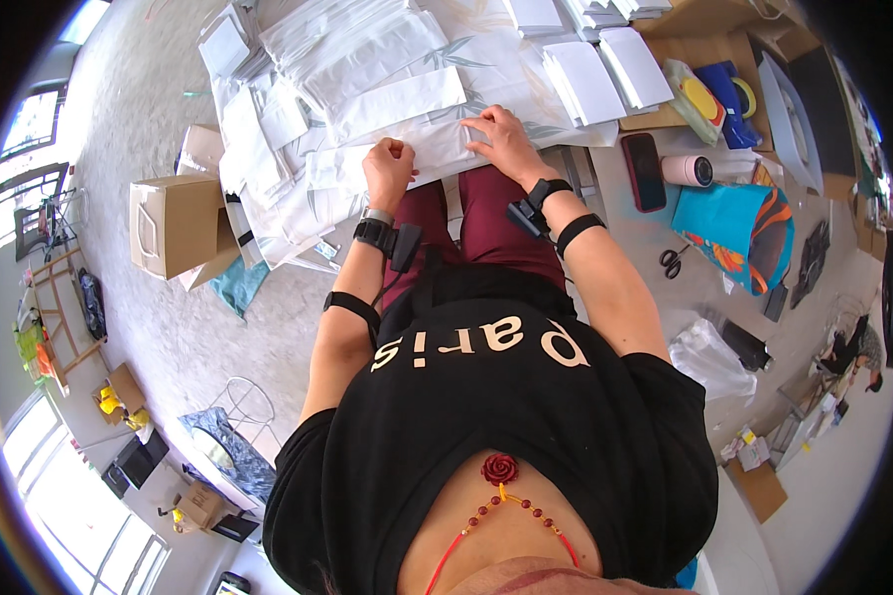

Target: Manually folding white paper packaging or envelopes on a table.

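A long, flat, whitish plastic bag (437, 149) lies along the near edge of the cloth-covered table. My left hand (390, 173) is over its near side, with fingers curled together in a pinch; what sits between the fingertips is hidden. At the bag's right end my right hand (507, 147) reaches down, thumb and forefinger apart, the fingertips touching the plastic or the table beside it. Just beyond lies a white strip-shaped packet (397, 105). Farther back is a broad pile of clear plastic bags (342, 50).
White card stacks (583, 84) stand at the table's right. Loose white sheets (255, 139) lie at its left, by a cardboard box (177, 226). Right of my arm are a phone (644, 173), a pink cylinder (687, 171), scissors (672, 262) and a blue patterned bag (729, 233).
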A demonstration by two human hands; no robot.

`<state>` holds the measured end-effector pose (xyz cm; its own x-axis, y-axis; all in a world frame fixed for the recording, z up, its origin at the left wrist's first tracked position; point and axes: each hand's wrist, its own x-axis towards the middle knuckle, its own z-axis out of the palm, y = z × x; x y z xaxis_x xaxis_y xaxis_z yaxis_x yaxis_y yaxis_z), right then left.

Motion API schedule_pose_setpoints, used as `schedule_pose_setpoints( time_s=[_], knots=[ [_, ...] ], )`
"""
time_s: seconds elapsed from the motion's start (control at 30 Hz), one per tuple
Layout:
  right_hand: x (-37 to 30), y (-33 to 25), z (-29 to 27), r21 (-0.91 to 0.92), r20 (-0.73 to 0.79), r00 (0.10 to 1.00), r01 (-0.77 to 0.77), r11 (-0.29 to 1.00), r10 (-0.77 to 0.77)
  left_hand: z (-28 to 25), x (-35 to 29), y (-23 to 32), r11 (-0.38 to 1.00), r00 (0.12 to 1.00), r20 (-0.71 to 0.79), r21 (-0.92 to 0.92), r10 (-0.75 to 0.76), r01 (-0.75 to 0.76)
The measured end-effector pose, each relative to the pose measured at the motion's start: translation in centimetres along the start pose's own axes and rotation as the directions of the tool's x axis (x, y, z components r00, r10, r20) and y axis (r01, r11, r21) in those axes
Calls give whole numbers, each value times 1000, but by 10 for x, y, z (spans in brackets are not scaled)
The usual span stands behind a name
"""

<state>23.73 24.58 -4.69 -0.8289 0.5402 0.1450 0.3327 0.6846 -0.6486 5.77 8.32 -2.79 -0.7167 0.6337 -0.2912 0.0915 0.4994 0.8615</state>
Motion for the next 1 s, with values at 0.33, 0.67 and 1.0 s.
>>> schedule_pose_setpoints(
  time_s=[0.33,0.67,1.0],
  knots=[
    [1,2,-6,116,38,999,-38,992,34,-2,1,-6,1000,1000,12,-12,-8,8],
    [1,1,0,37,12,999,-51,998,50,-3,2,-2,1000,1000,25,23,-1,0],
    [0,4,-2,12,58,998,-8,1000,8,-11,-11,11,887,985,-100,456,138,-78]
  ],
)
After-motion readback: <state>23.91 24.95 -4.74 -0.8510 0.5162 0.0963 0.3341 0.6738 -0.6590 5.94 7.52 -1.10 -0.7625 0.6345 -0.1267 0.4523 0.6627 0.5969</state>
